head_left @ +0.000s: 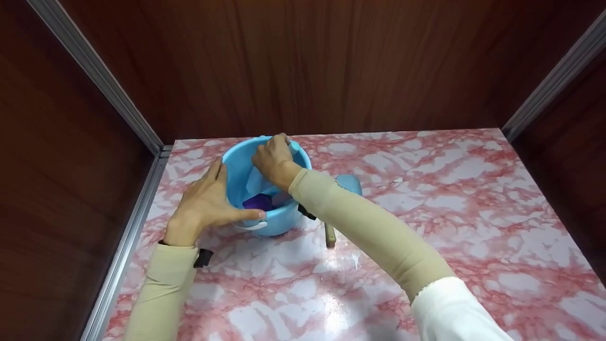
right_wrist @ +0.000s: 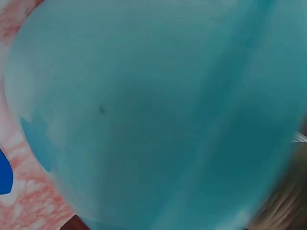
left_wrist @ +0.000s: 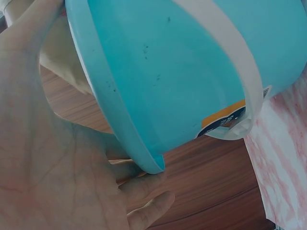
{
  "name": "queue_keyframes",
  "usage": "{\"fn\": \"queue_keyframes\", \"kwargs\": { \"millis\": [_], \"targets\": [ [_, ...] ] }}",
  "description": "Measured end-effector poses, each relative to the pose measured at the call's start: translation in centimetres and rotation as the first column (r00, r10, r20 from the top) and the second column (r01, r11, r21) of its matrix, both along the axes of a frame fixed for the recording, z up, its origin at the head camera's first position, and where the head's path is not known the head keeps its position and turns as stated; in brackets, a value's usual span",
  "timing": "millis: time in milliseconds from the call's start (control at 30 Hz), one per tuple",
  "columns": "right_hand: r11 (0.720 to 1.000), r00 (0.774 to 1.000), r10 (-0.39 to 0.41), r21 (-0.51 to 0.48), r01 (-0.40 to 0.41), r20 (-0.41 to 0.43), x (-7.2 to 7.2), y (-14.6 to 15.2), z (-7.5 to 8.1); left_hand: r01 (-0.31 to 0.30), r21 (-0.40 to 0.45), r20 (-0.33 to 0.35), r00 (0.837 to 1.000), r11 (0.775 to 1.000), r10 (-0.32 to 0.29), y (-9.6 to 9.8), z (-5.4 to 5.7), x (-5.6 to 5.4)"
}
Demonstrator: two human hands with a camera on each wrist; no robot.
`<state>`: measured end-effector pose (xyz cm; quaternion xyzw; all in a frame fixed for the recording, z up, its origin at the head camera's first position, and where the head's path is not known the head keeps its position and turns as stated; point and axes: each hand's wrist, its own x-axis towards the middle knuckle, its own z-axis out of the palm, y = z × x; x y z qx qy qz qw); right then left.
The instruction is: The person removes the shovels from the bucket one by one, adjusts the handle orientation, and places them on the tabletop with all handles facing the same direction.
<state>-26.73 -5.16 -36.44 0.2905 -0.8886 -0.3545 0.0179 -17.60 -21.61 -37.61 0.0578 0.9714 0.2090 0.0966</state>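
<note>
A light-blue bucket (head_left: 279, 222) with a white handle (left_wrist: 240, 57) stands at the back left of the table. My left hand (head_left: 203, 196) holds its rim on the left, thumb along the near edge and fingers at the far side. Over the bucket's inside, my right hand (head_left: 274, 156) is curled, gripping a light-blue handle (head_left: 294, 148) whose rounded end sticks out beside the knuckles. A pale blue flat piece shows below that hand, and the lower end of what it holds is hidden. Inside the bucket lies a purple object (head_left: 258, 202).
Right of the bucket, partly behind my right forearm, lie a dull blue rounded item (head_left: 349, 183) and a wooden stick-like handle (head_left: 330, 235). The table (head_left: 450, 203) has a red and white marbled top. Brown panels (head_left: 303, 66) wall it in at the back and sides.
</note>
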Motion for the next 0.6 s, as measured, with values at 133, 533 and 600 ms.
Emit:
{"fn": "queue_keyframes", "kwargs": {
  "millis": [133,533,600],
  "targets": [
    [1.000,1.000,0.018,-0.022,-0.018,-0.014,0.1,0.5,0.9,-0.001,0.002,0.000,1.000,1.000,0.001,0.0,0.0,0.1],
    [0.969,0.999,-0.002,-0.249,0.015,0.050,0.1,3.4,3.5,0.002,0.001,-0.043,0.999,1.000,-0.002,-0.1,-0.4,0.1],
    [0.953,0.999,-0.004,-0.301,0.020,0.054,0.0,4.1,3.7,0.003,0.005,-0.055,0.998,1.000,-0.002,-0.1,-0.6,0.1]
  ]
}}
